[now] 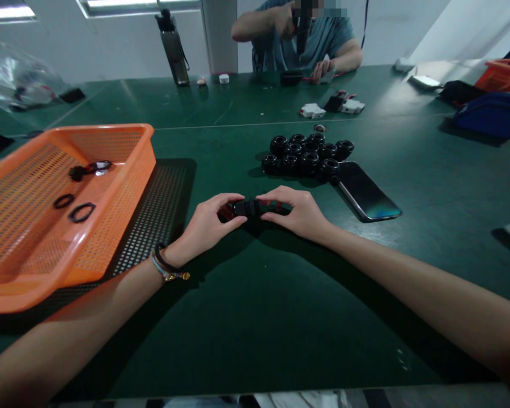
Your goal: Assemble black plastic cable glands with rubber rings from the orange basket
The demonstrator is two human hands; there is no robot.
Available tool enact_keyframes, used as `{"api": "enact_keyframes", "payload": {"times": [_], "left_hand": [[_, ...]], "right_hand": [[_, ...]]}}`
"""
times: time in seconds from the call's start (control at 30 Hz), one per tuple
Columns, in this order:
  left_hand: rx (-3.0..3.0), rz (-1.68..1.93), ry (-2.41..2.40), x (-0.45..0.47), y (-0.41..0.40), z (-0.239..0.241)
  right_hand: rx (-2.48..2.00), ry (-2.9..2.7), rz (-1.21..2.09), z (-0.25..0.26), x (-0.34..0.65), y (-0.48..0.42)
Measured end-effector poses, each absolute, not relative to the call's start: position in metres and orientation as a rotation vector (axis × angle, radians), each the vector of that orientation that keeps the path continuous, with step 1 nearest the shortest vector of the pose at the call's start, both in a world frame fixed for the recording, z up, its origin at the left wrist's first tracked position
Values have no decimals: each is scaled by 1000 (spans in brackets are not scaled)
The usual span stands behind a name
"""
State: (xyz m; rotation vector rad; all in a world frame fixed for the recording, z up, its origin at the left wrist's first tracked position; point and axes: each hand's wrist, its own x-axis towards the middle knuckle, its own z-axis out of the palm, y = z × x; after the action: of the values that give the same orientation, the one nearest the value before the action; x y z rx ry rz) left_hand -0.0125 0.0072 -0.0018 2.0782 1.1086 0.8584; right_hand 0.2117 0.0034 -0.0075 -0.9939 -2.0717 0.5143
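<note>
A black cable gland (247,208) lies sideways between my two hands, just above the green table. My left hand (212,218), with cord bracelets at the wrist, pinches its left end between thumb and fingers. On the other end, my right hand (295,209) grips with thumb and fingertips. My fingers partly cover the piece, so its ends are hidden. Beyond my right hand stands a cluster of several similar black glands (309,161). Two black ring nuts (81,212) and a small black part with a cable (85,170) lie in the orange basket (147,141) on the left.
A phone (368,192) lies right of the cluster. White and black parts (335,105) sit farther back. A bottle (174,51) stands at the far edge, where a co-worker (297,34) holds a dark tool. A blue bin (493,113) is at the right.
</note>
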Motion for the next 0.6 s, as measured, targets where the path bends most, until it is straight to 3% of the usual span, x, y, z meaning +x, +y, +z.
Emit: {"api": "enact_keyframes", "payload": {"times": [0.6], "left_hand": [[2209, 816, 1119, -12, 8, 1]], "right_hand": [[-1078, -2061, 546, -4, 210, 2]]}}
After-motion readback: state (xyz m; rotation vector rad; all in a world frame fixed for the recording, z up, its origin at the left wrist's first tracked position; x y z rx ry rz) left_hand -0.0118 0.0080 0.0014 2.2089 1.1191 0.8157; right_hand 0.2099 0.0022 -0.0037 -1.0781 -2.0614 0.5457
